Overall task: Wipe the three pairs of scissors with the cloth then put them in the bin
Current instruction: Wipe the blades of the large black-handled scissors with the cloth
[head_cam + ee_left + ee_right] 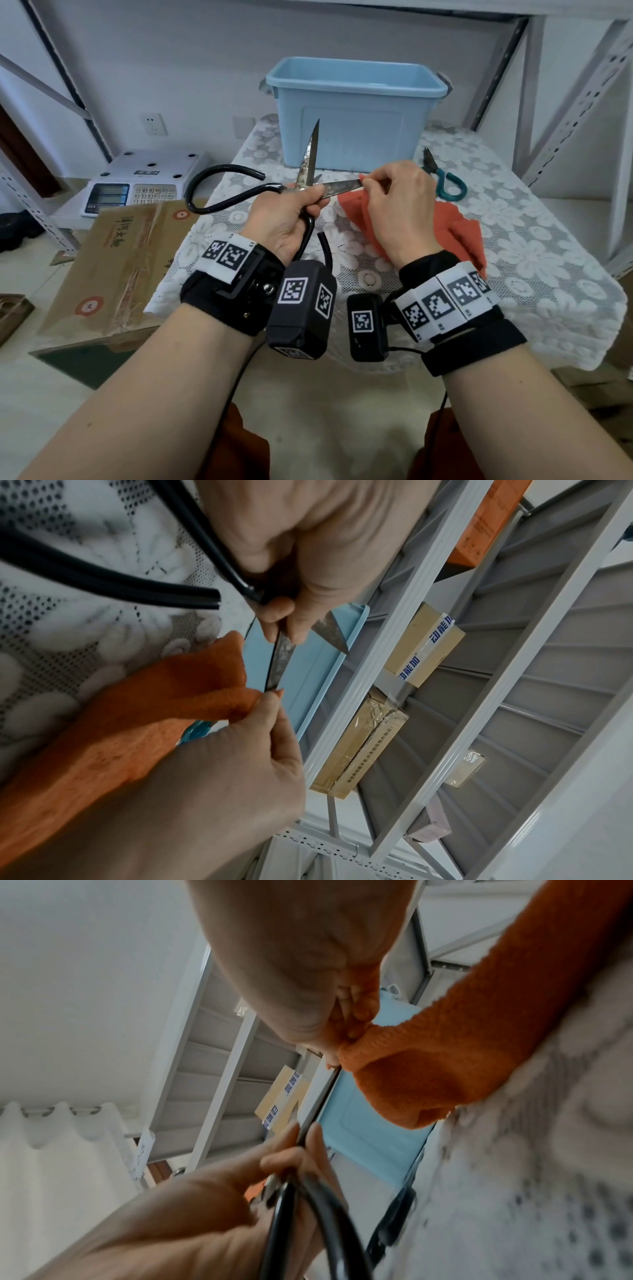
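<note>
In the middle of the head view, our left hand (291,212) grips the big, hard, sharp scissors (310,161) near the joint, safest there, while our right hand (394,202) pinches the soft cloth (455,226) on one blade tip.

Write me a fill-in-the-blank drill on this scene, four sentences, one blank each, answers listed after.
1. The left hand grips the large black-handled scissors, whose blades stand ____.
2. The right hand pinches the ____ cloth onto the tip of one blade.
3. The small scissors lying on the lace tablecloth have ____ handles.
4. The light blue bin stands ____ the hands, at the far end of the table.

Missing words: open; orange; green; behind
</note>
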